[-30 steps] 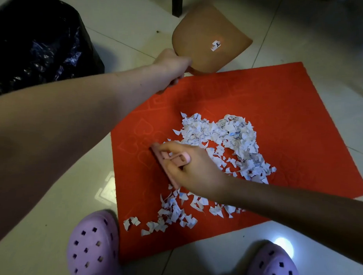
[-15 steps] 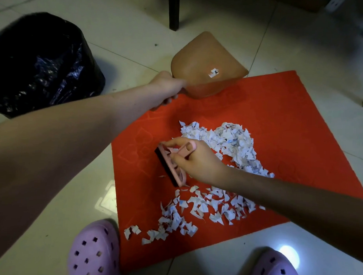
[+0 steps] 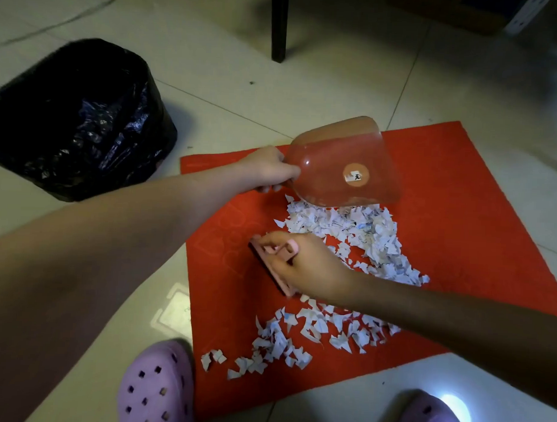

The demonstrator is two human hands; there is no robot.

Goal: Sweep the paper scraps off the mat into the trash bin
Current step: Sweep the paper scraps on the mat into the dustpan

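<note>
A red mat [image 3: 453, 223] lies on the tiled floor. White paper scraps [image 3: 358, 232] form a pile at its middle, and a second band of scraps [image 3: 298, 334] lies near its front edge. My left hand [image 3: 267, 171] grips the handle of a translucent orange dustpan [image 3: 342, 164], held tilted just above the far edge of the pile. My right hand [image 3: 303, 265] grips a small pink brush [image 3: 269, 258] on the mat, left of the pile. A trash bin [image 3: 78, 118] lined with a black bag stands left of the mat.
My two purple clogs [image 3: 157, 386] are at the mat's front edge. A dark furniture leg [image 3: 279, 27] stands on the floor beyond the mat. A bright light spot [image 3: 453, 409] falls on the right clog.
My left hand has brought the dustpan from beyond the mat's far corner over the mat to the pile's far edge and turned it. My right hand with the brush has barely shifted.
</note>
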